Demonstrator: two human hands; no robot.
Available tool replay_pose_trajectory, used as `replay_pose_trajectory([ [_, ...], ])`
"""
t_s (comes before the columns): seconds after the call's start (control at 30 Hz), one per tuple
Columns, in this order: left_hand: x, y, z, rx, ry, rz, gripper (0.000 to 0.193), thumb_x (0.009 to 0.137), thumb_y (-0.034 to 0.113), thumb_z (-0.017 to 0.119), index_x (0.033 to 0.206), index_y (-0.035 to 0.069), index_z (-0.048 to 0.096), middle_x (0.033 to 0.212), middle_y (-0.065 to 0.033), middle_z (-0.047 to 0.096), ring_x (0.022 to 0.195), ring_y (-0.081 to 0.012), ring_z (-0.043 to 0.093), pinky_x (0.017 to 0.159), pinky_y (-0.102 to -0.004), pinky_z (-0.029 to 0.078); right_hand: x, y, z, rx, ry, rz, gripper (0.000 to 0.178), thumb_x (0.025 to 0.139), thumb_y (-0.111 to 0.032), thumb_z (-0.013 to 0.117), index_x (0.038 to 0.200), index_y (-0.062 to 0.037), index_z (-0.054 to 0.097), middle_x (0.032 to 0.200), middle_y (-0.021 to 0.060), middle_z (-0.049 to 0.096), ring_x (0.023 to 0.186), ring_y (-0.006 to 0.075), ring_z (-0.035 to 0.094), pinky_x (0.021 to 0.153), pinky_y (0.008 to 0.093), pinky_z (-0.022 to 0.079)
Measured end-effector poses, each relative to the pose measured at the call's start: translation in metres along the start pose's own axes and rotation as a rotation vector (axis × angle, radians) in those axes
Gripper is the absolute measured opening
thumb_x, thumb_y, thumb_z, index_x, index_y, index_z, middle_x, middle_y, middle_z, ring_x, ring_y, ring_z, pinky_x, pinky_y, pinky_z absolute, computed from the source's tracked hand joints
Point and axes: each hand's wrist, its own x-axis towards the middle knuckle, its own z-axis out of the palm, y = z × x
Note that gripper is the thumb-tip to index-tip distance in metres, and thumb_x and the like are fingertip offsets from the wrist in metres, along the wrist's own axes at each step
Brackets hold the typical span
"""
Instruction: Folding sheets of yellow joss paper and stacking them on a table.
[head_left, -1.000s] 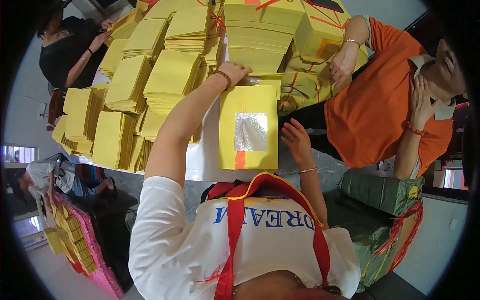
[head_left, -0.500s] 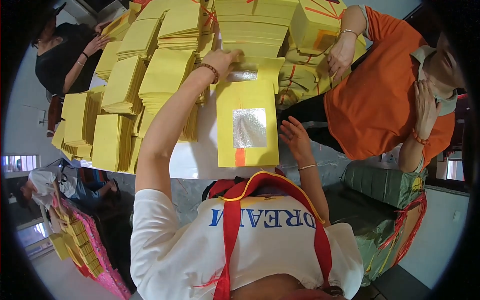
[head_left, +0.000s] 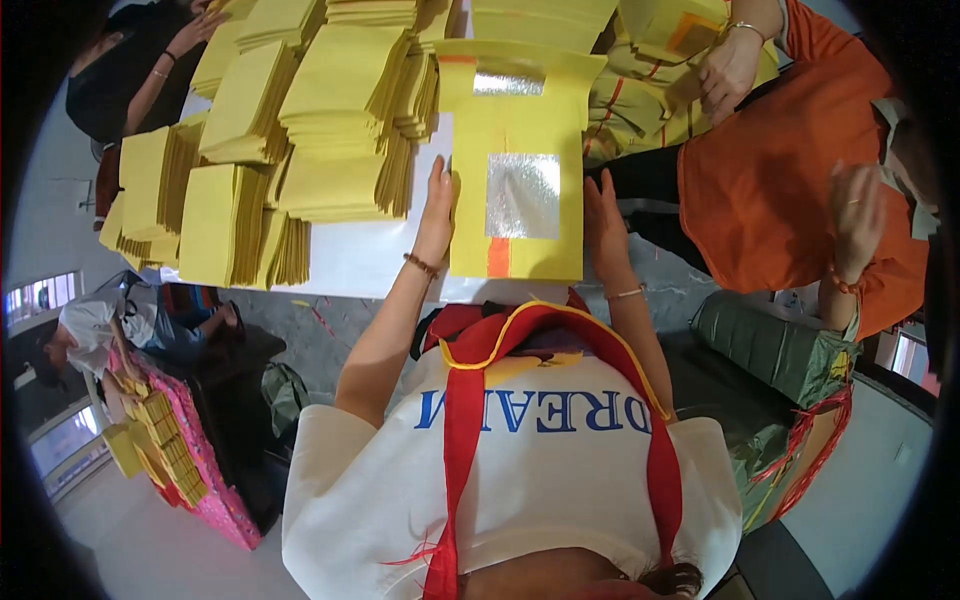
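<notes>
In front of me on the white table lies a stack of yellow paper sheets (head_left: 468, 215). Its top sheet carries a silver foil square (head_left: 523, 195) and a short orange strip (head_left: 499, 257). Another foil-patched yellow sheet (head_left: 567, 75) lies at its far end. My left hand (head_left: 436, 215) stands on edge along the stack's left side, fingers straight. On the opposite side, my right hand (head_left: 605, 225) is flat along the right edge, fingers also stretched out. The two palms face each other across the stack; neither hand's fingers are wrapped around it.
Several bundles of yellow paper (head_left: 345, 80) fill the table's left side. A person in an orange top (head_left: 780, 180) stands at the right, near bundles with red ties (head_left: 635, 110). A person in black (head_left: 125, 90) handles paper at far left. Green-wrapped goods (head_left: 765, 340) sit at right.
My left hand has drawn back from the far end of the paper to the stack's left side. My right hand has come in against the right side.
</notes>
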Motion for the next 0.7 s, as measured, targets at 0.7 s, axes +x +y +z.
replay_pose_trajectory([
  [0.7,-0.027,0.026,-0.007,0.300,0.014,0.050,0.051,0.087,0.020,0.057,0.133,0.005,0.039,0.130,-0.0135,0.046,0.120,-0.0240,0.042,0.100,-0.0336,0.034,-0.023,-0.009,0.012,-0.571,-0.073,-0.395,0.053,0.090,-0.025,0.052,0.136,-0.0085,0.034,0.141,0.0107,0.033,0.130,0.0229,0.031,0.105,0.0377,0.026],
])
